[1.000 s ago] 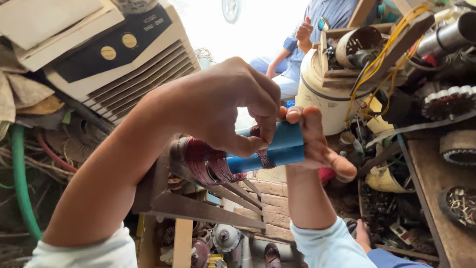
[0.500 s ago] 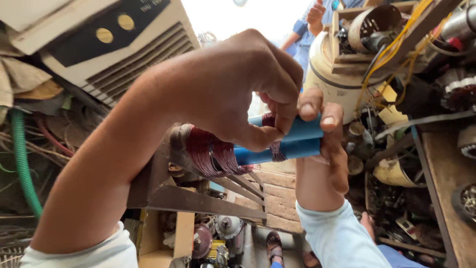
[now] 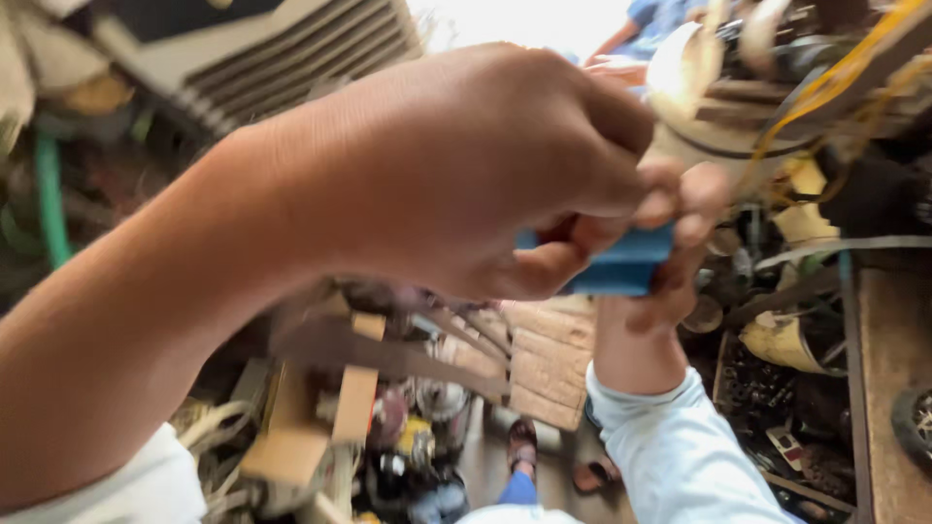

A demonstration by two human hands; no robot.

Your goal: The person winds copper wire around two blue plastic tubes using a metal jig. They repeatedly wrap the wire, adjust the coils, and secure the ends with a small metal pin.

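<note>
My left hand fills the middle of the head view, its fingers curled tight over the near end of a blue tube-shaped part. My right hand grips the same blue part from the far side, thumb and fingers wrapped around it. Only a short stretch of blue shows between the two hands. The red wire coil seen earlier is hidden behind my left hand. The picture is blurred by motion.
A grey and white appliance with vent slats is at upper left. A cream drum and yellow wires stand at upper right. A wooden frame sits below, with a person in blue behind.
Both hands have come closer to the camera and higher in the picture. My left hand now covers the red coil and most of the blue part.
</note>
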